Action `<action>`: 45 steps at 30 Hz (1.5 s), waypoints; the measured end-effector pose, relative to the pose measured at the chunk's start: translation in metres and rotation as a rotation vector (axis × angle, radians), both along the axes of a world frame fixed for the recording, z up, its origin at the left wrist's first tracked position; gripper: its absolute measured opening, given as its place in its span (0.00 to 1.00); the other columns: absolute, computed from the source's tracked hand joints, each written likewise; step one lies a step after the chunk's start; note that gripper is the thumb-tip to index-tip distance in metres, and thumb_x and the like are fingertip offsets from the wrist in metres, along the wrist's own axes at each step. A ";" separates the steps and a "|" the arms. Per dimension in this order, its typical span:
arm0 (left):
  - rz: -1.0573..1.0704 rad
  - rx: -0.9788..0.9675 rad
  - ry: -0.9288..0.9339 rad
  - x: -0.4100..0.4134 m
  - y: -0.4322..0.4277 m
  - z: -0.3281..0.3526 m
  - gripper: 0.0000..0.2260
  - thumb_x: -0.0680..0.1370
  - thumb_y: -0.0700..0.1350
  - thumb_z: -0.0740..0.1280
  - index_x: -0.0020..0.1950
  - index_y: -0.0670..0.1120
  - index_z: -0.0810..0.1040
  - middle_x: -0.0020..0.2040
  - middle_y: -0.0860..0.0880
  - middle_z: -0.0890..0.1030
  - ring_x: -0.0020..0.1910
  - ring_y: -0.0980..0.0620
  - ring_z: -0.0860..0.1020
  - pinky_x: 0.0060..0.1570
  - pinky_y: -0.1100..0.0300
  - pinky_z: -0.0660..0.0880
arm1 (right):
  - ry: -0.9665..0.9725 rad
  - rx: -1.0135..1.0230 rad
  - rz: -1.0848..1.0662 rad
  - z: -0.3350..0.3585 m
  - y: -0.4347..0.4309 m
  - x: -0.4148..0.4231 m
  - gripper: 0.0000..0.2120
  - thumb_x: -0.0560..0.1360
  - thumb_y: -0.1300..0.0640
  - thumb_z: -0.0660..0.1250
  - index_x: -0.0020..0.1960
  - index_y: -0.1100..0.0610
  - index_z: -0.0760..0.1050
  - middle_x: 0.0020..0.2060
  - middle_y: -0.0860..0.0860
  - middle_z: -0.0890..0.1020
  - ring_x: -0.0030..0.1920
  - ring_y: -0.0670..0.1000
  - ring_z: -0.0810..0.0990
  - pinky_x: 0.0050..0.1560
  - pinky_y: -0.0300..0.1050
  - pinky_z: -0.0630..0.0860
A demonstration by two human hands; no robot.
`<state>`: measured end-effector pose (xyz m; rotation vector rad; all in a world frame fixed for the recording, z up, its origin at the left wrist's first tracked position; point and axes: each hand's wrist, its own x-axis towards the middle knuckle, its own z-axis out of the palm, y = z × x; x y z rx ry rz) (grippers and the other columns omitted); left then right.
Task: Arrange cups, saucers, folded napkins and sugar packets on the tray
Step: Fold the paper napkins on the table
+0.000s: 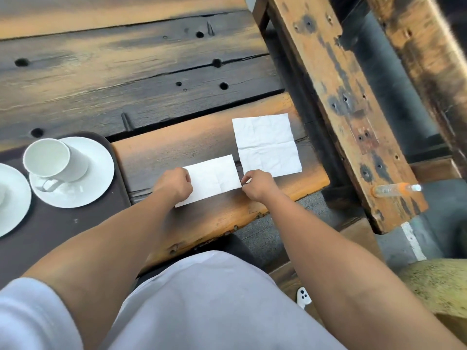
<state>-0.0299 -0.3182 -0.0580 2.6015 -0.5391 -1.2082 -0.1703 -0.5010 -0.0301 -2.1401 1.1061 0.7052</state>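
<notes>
A white napkin folded in half lies on the wooden table near its front edge. My left hand pinches its left end and my right hand pinches its right edge. A second white napkin, unfolded and creased, lies flat just behind and to the right. At the left a dark brown tray carries a white cup on a white saucer. Another white saucer is cut off by the left frame edge. No sugar packets are in view.
The table is rough dark planks with holes and gaps. A wooden bench runs along its right side, with a clear plastic bottle lying on it. A small white object lies on the floor below.
</notes>
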 end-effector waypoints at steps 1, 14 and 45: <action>0.002 -0.003 -0.002 0.001 -0.004 -0.001 0.11 0.75 0.38 0.59 0.51 0.48 0.79 0.52 0.46 0.80 0.50 0.43 0.78 0.47 0.53 0.78 | 0.007 -0.003 0.012 0.000 0.000 -0.003 0.13 0.76 0.62 0.62 0.57 0.54 0.79 0.58 0.55 0.80 0.51 0.54 0.77 0.55 0.45 0.78; 0.059 0.047 -0.090 -0.040 -0.113 0.002 0.11 0.76 0.39 0.59 0.52 0.47 0.80 0.53 0.46 0.81 0.51 0.43 0.77 0.49 0.55 0.76 | 0.020 -0.022 0.100 -0.012 -0.123 -0.022 0.09 0.73 0.60 0.61 0.48 0.53 0.79 0.52 0.54 0.81 0.51 0.57 0.80 0.51 0.47 0.79; 0.190 0.009 -0.174 0.038 -0.230 -0.024 0.14 0.77 0.42 0.61 0.62 0.51 0.73 0.59 0.48 0.77 0.57 0.45 0.76 0.54 0.54 0.75 | -0.105 -0.152 0.121 -0.054 -0.271 0.078 0.19 0.74 0.59 0.68 0.64 0.47 0.74 0.60 0.53 0.70 0.51 0.55 0.74 0.49 0.47 0.72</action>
